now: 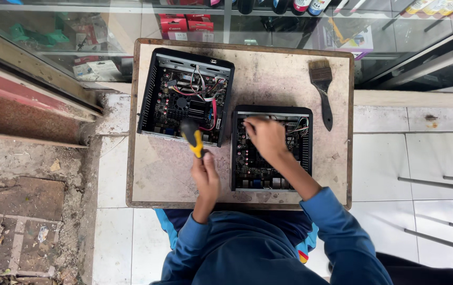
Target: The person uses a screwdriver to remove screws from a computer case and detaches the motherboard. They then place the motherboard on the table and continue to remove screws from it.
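Two small black computer cases lie with their lids off on a worn wooden table (pixel 269 79). The left case (pixel 185 96) shows a circuit board, a fan and red and white wires. My left hand (pixel 205 177) grips a screwdriver with a yellow and black handle (pixel 193 138), its handle end pointing toward the left case's near edge. My right hand (pixel 266 138) reaches inside the right case (pixel 271 149), fingers down on the board near the case's far left corner. Both arms wear blue sleeves.
A black paintbrush (pixel 322 89) lies on the table's far right. Glass display cabinets (pixel 195 24) with boxes stand behind the table. White floor tiles (pixel 411 158) are to the right, broken dirt and brick ground (pixel 26 200) to the left.
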